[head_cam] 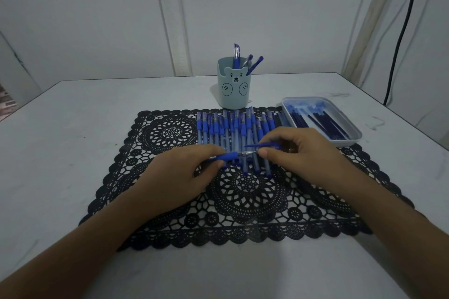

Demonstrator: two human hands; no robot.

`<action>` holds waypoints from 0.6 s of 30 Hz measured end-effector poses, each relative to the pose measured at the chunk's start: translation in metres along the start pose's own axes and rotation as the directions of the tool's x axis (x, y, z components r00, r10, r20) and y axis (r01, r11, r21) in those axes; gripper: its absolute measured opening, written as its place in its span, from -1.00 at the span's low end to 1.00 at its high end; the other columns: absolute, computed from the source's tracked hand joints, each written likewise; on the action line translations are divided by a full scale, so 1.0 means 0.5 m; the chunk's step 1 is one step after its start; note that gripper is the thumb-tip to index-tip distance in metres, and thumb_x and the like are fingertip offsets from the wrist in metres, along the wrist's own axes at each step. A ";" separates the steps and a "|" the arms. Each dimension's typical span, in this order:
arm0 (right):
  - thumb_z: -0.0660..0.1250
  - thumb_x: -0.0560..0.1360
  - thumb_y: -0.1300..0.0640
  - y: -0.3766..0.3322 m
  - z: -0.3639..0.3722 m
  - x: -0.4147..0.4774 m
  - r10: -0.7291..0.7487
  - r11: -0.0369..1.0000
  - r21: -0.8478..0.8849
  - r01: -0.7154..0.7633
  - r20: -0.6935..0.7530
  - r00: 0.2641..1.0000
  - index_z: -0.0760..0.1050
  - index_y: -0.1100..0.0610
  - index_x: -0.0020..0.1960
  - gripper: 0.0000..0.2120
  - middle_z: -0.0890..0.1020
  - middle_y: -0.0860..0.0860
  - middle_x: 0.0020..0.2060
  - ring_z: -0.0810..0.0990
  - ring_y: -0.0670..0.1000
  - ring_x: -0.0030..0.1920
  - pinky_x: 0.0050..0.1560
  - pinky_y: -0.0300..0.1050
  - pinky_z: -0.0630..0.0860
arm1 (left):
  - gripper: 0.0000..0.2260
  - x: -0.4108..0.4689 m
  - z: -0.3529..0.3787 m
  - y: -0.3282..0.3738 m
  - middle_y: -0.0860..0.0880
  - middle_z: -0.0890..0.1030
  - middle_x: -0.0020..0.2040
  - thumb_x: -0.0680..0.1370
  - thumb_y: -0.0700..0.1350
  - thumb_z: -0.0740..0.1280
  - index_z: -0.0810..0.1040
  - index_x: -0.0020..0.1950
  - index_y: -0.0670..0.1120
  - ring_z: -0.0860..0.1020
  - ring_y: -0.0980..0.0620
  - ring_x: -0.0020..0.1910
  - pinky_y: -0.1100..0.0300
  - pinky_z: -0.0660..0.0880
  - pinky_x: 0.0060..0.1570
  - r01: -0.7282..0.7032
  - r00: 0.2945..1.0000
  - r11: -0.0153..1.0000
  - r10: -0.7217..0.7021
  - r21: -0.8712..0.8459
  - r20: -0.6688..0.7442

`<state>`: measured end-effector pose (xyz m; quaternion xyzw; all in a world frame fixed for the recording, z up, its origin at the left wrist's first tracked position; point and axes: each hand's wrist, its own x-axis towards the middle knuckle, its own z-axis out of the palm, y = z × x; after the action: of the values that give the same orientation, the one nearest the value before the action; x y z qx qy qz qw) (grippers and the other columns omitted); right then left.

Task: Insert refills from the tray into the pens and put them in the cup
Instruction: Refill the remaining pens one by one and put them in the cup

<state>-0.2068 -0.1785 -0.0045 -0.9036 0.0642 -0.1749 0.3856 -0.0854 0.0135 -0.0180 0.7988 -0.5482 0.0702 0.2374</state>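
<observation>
My left hand (184, 172) grips a blue pen (230, 156) by its rubber grip, with the metal tip pointing right. My right hand (291, 150) pinches that tip between thumb and finger and also holds a blue pen cap (263, 145). Just behind both hands, a row of several blue pens (233, 133) lies on the black lace placemat (243, 201). The pale green bear cup (233, 86) stands at the mat's far edge with three pens in it. The white tray (353, 139) with several dark blue refills (323, 121) sits to the right.
The placemat lies on a white table (73, 128) against a white wall. A black cable (401, 31) hangs down at the far right, past the table's right edge.
</observation>
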 end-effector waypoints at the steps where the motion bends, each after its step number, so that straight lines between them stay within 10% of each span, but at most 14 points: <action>1: 0.38 0.41 0.02 0.000 -0.001 0.000 0.001 1.000 0.004 -0.001 0.002 1.000 0.52 -0.15 -0.20 -0.92 0.50 -0.11 -0.42 0.42 -0.22 -0.41 -0.36 -0.43 0.35 | -0.70 0.000 0.000 0.001 0.36 0.41 -0.33 0.51 0.11 0.12 0.55 0.12 0.10 0.44 0.42 -0.30 0.54 0.34 -0.27 -0.002 1.000 1.000 0.002 0.002 -0.004; 18: 0.36 0.42 -0.01 0.006 0.014 0.000 -0.015 0.994 0.109 0.003 0.110 0.994 0.59 -0.09 -0.14 -0.95 0.58 0.22 -0.26 0.47 0.15 -0.31 -0.26 0.00 0.44 | -0.67 -0.001 -0.001 0.009 0.28 0.44 -0.33 0.49 0.16 0.07 0.53 0.08 0.13 0.45 0.31 -0.29 0.47 0.36 -0.34 -0.024 0.999 0.999 0.024 -0.022 0.022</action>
<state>-0.2041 -0.1758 -0.0113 -0.8898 0.0289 -0.1293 0.4366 -0.0895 0.0130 -0.0163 0.7903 -0.5611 0.0583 0.2391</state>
